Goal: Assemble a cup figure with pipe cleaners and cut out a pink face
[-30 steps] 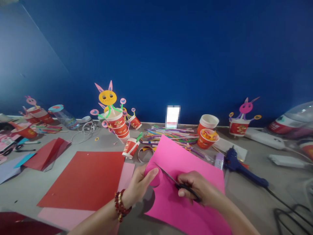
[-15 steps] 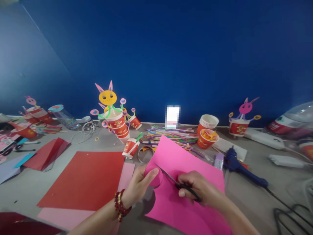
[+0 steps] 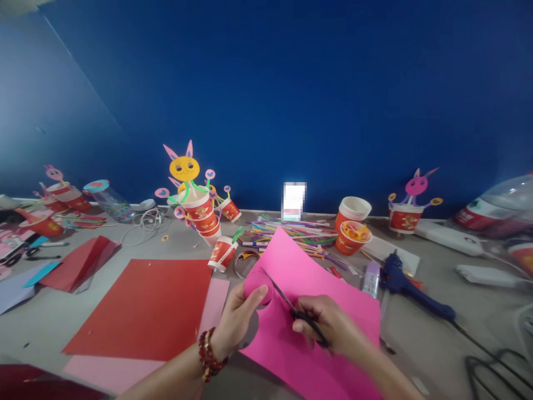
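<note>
A large sheet of bright pink paper (image 3: 316, 278) is held up over the table between my hands. My left hand (image 3: 244, 314) pinches its left edge, thumb on top, at a rounded, partly cut-out piece. In my right hand (image 3: 322, 319) is a pair of black-handled scissors (image 3: 306, 318), fingers wrapped round the handles. The blades point up and left, lying along the edge of the rounded piece near my left thumb. A curved notch shows in the sheet below that piece. Beside my left wrist lies a red sheet (image 3: 145, 305) over pale pink paper (image 3: 114, 372).
Behind the paper lie colourful pipe cleaners (image 3: 291, 230) and a tape roll (image 3: 245, 262). Paper-cup figures (image 3: 195, 205) stand back left, stacked cups (image 3: 352, 208) back right. On the right are a blue glue gun (image 3: 416, 289) with its cable and a glue stick (image 3: 371, 279).
The pink sheet and both hands have shifted slightly left. The scissors have moved left and up with my right hand, and the rounded piece has turned a little.
</note>
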Demonstrator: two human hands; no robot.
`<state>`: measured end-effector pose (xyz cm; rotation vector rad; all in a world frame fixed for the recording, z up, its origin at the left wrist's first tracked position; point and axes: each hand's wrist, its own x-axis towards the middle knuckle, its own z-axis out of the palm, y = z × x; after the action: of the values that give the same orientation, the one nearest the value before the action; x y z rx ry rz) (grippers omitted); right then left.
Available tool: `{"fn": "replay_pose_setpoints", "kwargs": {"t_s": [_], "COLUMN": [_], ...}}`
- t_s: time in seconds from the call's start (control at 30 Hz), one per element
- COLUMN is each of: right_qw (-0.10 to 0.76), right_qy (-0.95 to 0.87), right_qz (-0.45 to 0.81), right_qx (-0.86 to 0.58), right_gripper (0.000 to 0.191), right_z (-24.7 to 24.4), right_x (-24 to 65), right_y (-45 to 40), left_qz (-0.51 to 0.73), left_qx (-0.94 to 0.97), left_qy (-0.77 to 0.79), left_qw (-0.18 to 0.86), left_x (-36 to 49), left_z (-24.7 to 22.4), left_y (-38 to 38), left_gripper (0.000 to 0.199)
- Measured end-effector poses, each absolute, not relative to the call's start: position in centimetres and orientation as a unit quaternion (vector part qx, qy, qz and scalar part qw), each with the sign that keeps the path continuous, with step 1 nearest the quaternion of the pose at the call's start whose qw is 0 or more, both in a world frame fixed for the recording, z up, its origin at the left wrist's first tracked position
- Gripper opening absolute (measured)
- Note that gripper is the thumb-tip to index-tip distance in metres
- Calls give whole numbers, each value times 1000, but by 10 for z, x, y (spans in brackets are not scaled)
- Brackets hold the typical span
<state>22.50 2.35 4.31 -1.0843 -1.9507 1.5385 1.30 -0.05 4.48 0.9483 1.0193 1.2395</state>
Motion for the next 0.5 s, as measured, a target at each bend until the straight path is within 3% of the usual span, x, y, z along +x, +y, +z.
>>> {"fn": "replay_pose_setpoints", "kwargs": {"t_s": [0.5], "right_qw": [227], "right_qy": [-629], "right_qz": [650], "right_qx": [-361], "right_gripper": [58], "right_z": [80], "right_x": [215], "right_y": [-1], "left_qz": [530], "left_qx": [407], "left_qy": [426], "left_qw": [611], "left_x": [10], "left_z": [71], "left_y": [-2], "left_gripper": [44]}}
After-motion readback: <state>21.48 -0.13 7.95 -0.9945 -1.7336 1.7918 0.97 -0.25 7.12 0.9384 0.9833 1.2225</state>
